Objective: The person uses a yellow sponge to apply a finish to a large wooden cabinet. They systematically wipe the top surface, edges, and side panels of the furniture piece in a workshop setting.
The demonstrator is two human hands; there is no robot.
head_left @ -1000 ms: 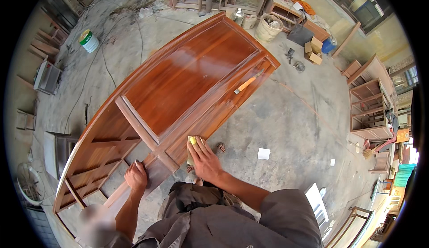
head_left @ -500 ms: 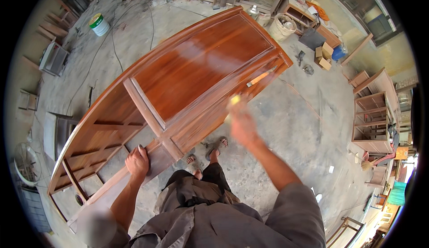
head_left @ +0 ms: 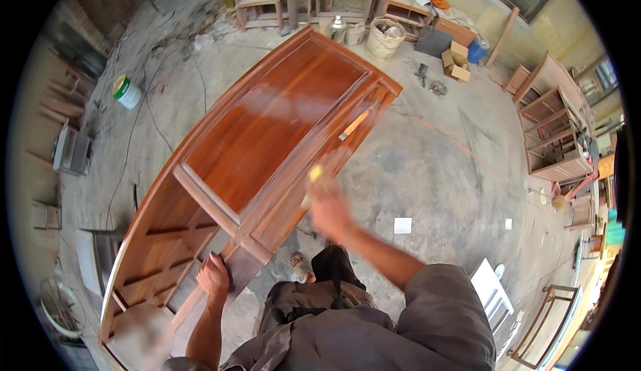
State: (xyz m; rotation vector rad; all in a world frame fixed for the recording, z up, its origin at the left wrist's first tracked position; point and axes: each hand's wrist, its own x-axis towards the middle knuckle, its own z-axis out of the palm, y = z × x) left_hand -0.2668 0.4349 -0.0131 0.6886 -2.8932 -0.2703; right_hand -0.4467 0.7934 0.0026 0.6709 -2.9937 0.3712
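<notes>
A large wooden furniture piece with a curved edge and a glossy reddish-brown inset panel slants across the view in front of me. My left hand is closed round its pale lower rail, thumb on top. Over the near long border, my right hand, smeared by motion, grips a small yellow pad; its exact kind is unclear. The wood under this hand looks dull and streaked. Farther up the same border lies a slim tool with an orange handle, its head too small to identify.
White sheets lie on the concrete floor to the right. Beyond the far end stand a white bucket and an opened cardboard box. A green-topped pail stands left near cables, and an unfinished cabinet at right.
My view has shifted, so the furniture appears lower and farther left. My right hand has moved a little along the border toward my left hand, which still grips the rail.
</notes>
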